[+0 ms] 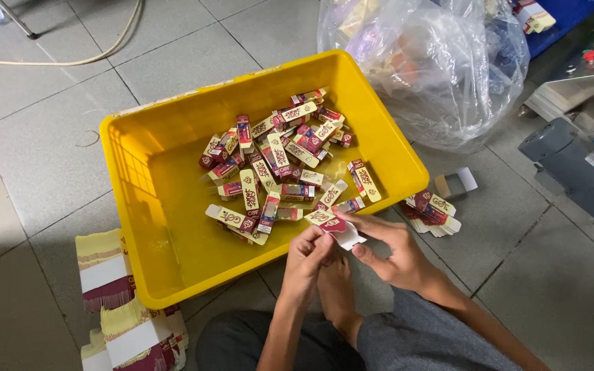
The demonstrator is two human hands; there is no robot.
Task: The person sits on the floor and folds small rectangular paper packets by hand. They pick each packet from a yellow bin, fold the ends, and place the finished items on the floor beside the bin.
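- Nearest the camera sit the person's bent legs in grey trousers, with one bare foot [338, 292] just below the grip.
- Both hands meet over the near rim of the yellow crate [166, 206]: the left hand [307, 257] pinches the near end of a small carton [335, 228], red and cream with a white flap, and the right hand [390, 251] closes its fingers on the far end. So both grips are narrow, each holding the same carton.
- Just beyond the grip, inside the crate, lies a loose pile of finished cartons [276, 158] of the same kind.
- Right of the grip, on the floor tiles, rests a short stack of flat blanks [434, 209], with one open grey box [456, 183] past it.
- Left of the grip and nearer the camera, bundles of flat printed sheets [122, 302] lie on the floor.
- Far beyond, a clear plastic bag [434, 62] bulges with more stock.
- Judging by the flap standing open, folding goes best with the carton body held square between the thumbs, the flap creased fully along its score, and pressed home without crushing the walls.
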